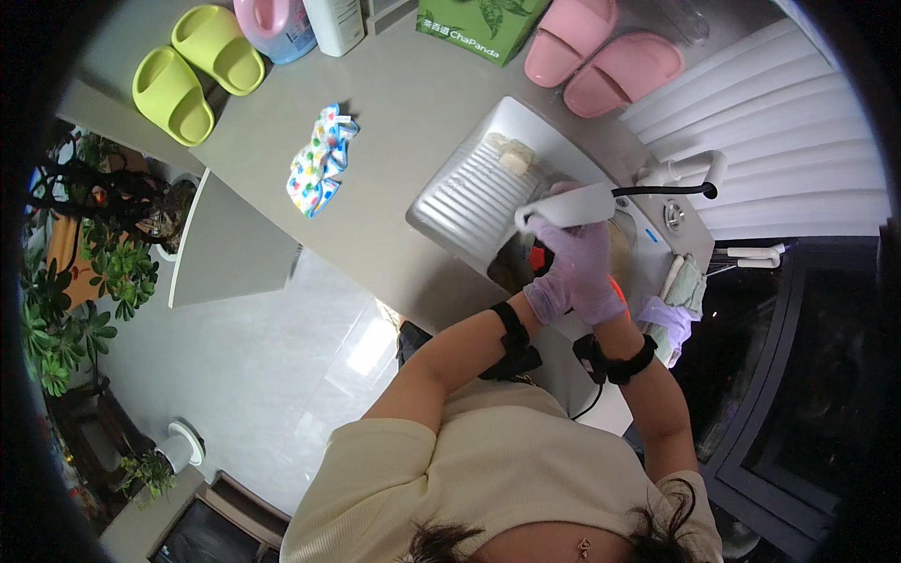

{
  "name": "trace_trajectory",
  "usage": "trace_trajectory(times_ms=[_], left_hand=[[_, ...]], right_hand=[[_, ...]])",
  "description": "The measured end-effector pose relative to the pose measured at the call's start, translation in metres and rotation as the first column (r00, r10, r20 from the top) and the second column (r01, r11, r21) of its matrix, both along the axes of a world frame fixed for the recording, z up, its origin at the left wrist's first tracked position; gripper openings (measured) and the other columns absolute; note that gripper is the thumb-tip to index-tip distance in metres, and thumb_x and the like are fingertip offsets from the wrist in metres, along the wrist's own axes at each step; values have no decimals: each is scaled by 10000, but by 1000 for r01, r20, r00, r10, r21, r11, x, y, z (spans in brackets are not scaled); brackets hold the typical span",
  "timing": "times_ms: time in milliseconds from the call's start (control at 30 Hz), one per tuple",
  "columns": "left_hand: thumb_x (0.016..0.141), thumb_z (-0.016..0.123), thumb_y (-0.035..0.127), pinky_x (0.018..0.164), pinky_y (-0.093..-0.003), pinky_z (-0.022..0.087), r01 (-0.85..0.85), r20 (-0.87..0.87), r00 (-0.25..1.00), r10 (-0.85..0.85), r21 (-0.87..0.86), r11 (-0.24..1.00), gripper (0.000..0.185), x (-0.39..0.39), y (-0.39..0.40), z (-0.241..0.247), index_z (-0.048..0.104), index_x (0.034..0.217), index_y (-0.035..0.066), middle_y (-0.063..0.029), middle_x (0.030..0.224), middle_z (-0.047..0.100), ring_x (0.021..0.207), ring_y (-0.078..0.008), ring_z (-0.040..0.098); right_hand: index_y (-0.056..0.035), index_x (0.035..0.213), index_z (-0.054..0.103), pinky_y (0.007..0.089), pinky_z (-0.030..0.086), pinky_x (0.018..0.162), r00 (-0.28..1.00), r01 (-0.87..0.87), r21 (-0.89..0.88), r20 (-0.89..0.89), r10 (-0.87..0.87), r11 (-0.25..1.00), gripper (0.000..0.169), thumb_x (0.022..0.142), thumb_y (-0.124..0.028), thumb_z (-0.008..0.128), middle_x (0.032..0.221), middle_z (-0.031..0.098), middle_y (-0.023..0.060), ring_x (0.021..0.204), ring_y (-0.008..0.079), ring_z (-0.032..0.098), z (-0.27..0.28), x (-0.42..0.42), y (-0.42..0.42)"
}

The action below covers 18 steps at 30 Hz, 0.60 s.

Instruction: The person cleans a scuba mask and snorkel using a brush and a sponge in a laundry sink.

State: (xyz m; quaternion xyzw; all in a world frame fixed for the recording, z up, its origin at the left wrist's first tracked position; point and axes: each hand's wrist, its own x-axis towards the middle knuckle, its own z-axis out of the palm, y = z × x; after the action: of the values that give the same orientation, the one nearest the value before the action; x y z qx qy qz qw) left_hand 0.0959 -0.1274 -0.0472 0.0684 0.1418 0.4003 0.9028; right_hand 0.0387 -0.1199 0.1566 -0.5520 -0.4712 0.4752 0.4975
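Observation:
Both my hands wear light purple gloves and are close together over the sink at the counter's right part. My left hand (552, 278) overlaps my right hand (593, 271). A white faucet spray head (577, 206) on a black hose lies across their fingers and partly covers them; which hand grips it, I cannot tell. Pinkish glove material shows just beyond it. Beside them, a white ribbed washboard (468, 193) slopes over the sink, with a pale block that looks like soap (516, 159) on its ribs. Something dark and red is partly hidden below my left hand.
A dotted cloth (320, 162) lies on the grey counter (383, 204). Yellow-green slippers (218, 51), bottles, a green box (479, 24) and pink slippers (623, 74) line the back. The white faucet (714, 169) stands right, near a white curtain. Cloths (676, 313) hang at the right edge.

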Motion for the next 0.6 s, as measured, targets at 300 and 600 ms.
trace_trajectory(times_ms=[300,600], left_hand=[[889,518,257,535,-252,405,-28,25,999,36,-266,964,151,-15,5,49,506,852,111,11,715,524,620,-130,505],[894,491,262,463,-281,402,-11,72,997,23,-157,988,163,0,0,19,503,843,108,-9,704,519,569,-152,498]], right_hand=[[-6,994,510,258,453,755,948,316,304,-74,-308,899,300,751,-57,678,920,569,55,849,131,547,-10,53,77],[-12,1042,501,261,445,788,940,341,319,-99,-327,884,323,766,-42,665,957,560,52,883,134,537,9,40,79]])
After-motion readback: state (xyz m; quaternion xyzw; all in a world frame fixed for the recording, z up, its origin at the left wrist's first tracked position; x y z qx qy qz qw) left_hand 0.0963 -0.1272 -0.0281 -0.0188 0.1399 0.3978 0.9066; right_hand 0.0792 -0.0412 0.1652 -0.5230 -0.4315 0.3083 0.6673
